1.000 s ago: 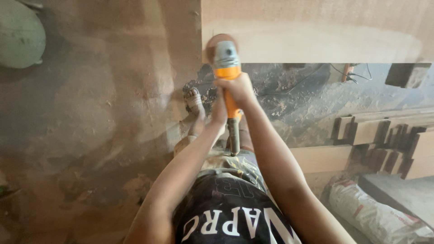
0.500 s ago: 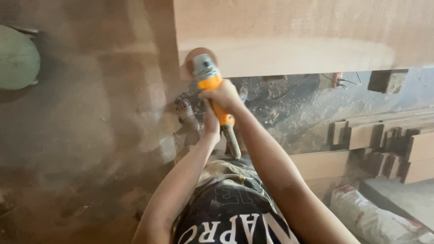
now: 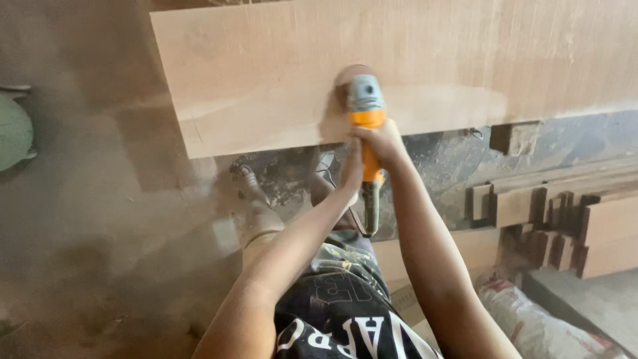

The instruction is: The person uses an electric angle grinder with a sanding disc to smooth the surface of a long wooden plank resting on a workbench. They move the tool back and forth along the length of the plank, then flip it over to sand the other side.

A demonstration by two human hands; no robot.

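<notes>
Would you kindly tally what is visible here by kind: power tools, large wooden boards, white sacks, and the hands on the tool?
Orange angle grinder: 1
Large wooden board: 1
White sack: 1
Hands on the grinder: 2, left hand and right hand
Total: 5

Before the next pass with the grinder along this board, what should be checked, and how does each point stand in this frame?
1. Both hands on the grinder: ok; right hand grips the orange body, left hand is pressed beside it.
2. Disc flat on the board: cannot tell; the head hides the contact.
3. Board support: cannot tell; only one block shows under its edge.
4. Feet clear of the disc: ok; the foot is on the floor below the board's edge.
5. Cord clear of the disc: ok; it trails from the handle's rear toward the body.
6. Gloves: not ok; hands are bare.
</notes>
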